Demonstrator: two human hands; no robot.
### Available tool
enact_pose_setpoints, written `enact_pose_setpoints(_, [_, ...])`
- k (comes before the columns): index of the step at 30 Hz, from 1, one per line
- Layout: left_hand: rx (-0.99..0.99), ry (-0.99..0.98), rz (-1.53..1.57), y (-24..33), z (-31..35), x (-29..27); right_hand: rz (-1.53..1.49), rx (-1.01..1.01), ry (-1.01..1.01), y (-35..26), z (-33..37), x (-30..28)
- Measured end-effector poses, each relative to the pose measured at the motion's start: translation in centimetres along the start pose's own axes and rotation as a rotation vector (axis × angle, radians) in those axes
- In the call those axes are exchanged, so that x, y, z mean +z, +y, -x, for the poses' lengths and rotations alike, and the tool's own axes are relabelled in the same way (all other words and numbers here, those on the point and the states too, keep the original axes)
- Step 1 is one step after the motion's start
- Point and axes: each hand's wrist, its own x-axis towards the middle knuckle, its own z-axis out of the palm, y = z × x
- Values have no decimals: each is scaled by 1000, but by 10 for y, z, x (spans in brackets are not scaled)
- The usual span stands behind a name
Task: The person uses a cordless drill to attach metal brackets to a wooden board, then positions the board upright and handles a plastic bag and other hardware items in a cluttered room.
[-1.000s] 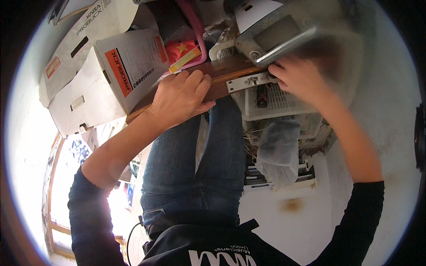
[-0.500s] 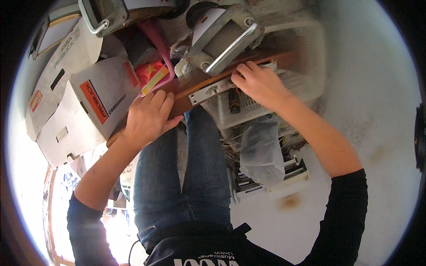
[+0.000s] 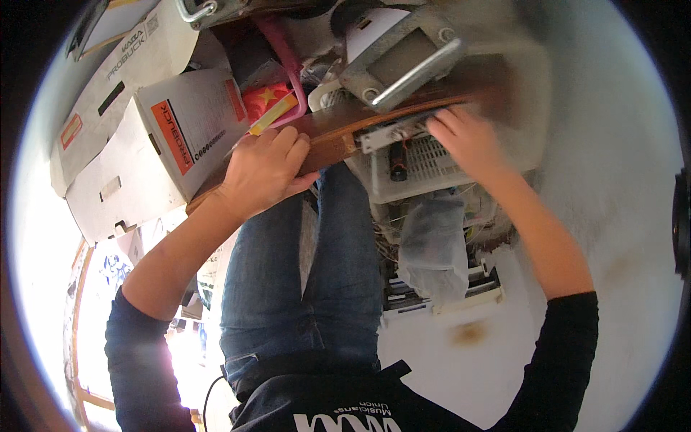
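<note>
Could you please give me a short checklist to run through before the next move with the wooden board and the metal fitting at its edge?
1. Left hand has a firm hold on the wooden board: ok, palm and fingers wrap its edge.
2. Right hand is on the metal fitting: cannot tell, the hand is blurred.
3. Grey machine with the metal handle sits steady on the board: cannot tell.
4. White plastic crate below the board is out of the hands' way: ok.
5. Cardboard boxes at the left leave room for the board: not ok, they crowd its end.
</note>
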Motion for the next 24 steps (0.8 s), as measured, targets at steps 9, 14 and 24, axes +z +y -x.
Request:
enact_pose_setpoints(9, [6, 3, -17, -1, 1, 2, -30, -10, 69, 6, 10, 10])
enact_pose_setpoints(14, [22, -28, 0, -2, -1, -1, -20, 27, 91, 11, 10, 11])
enact_pose_setpoints(24, [13, -15, -3, -7, -1, 5, 46, 7, 47, 17, -7, 10])
